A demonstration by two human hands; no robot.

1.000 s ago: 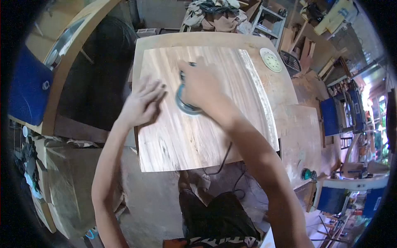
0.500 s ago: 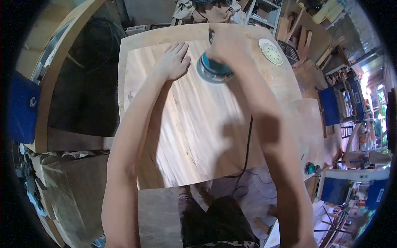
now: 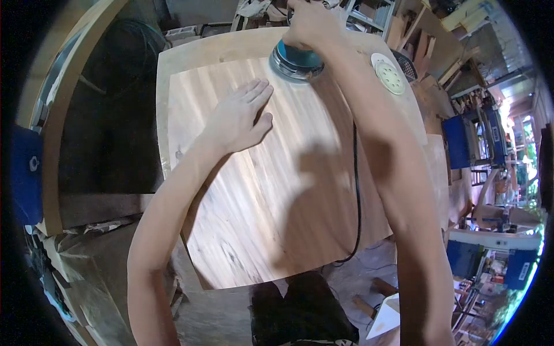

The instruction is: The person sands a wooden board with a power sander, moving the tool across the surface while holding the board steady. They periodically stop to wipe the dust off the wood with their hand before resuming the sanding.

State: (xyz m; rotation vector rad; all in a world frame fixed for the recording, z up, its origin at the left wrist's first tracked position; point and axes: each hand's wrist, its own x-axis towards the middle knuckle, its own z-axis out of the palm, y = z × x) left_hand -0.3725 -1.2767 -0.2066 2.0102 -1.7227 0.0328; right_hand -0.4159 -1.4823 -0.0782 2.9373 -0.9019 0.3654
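A wide wooden panel [image 3: 254,202] with streaky grain lies on a larger pale board [image 3: 231,49]. My left hand [image 3: 239,118] rests flat on the panel's upper left part, its fingers together and the thumb apart. At the panel's far edge my right hand [image 3: 314,26] is wrapped round the top of a teal sander [image 3: 295,62], whose round base sits on the wood. A black cord [image 3: 357,196] runs down the panel's right side and over its near edge.
Perforated sanding discs [image 3: 390,78] lie on the board at the far right, beside a dark plastic basket [image 3: 406,64]. A curved wooden frame [image 3: 75,92] stands at the left. Blue bins [image 3: 456,141] and shelving are on the right. My legs show below the panel.
The sander and my right hand appear closer to the panel's far edge. The panel sits lower in the view, and my left hand is lower too, still flat on it.
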